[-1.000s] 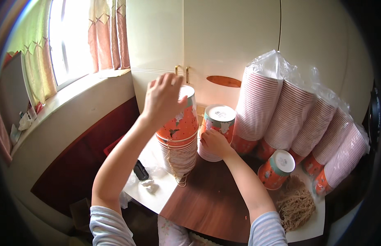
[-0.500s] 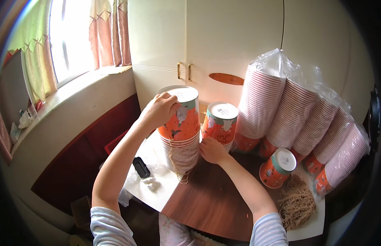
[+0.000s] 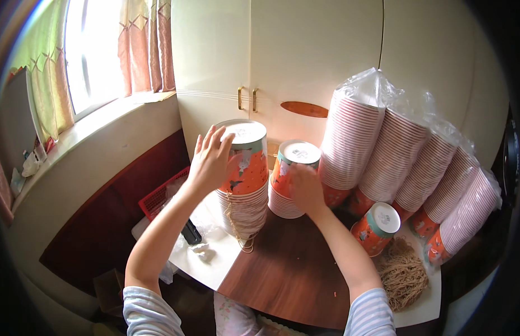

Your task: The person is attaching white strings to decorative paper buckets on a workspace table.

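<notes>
A tall stack of upside-down paper buckets (image 3: 246, 173), orange with a green band and a white base, stands on the table. Strands of tan string hang down its pale lower rims. My left hand (image 3: 208, 162) is at the left side of its top bucket, fingers stretched and spread; whether they touch is unclear. Just right of it rises a shorter stack of upside-down orange paper cups (image 3: 283, 205). In front of that stack's top cup is my right hand (image 3: 306, 187), its fingers smeared by motion. One more upside-down orange cup (image 3: 374, 229) sits apart on the right.
Several tall cup stacks in clear plastic bags (image 3: 355, 134) line the back right. A heap of tan strings (image 3: 402, 277) lies at the table's right edge. At the left are a black object (image 3: 191, 232), crumpled plastic and a red basket (image 3: 159, 193). Cabinet doors (image 3: 215, 56) stand behind.
My left hand has shifted from the tall stack's top edge to its left side, its fingers spreading. My right hand has risen from the shorter stack's lower rims to its top cup.
</notes>
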The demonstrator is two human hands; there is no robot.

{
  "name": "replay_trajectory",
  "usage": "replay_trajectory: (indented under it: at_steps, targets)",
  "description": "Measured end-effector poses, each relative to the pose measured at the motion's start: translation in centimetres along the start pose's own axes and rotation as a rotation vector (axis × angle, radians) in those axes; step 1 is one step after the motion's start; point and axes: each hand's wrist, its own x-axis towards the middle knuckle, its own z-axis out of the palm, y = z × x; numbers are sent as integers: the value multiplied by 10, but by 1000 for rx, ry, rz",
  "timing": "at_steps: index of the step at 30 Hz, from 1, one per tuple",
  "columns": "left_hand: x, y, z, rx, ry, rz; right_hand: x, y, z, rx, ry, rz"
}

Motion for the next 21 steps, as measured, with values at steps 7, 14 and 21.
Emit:
replay_trajectory:
  at_steps: [7,14,21]
  targets:
    - [-68,59,-30,-245,66,121,20,37,-8,-8,-222,296]
    - [-123,84,-27,-391,-119,102,36,42,-22,159,-172,377]
    - [-138,96,15,-516,-167,32,43,43,-58,155,-40,331]
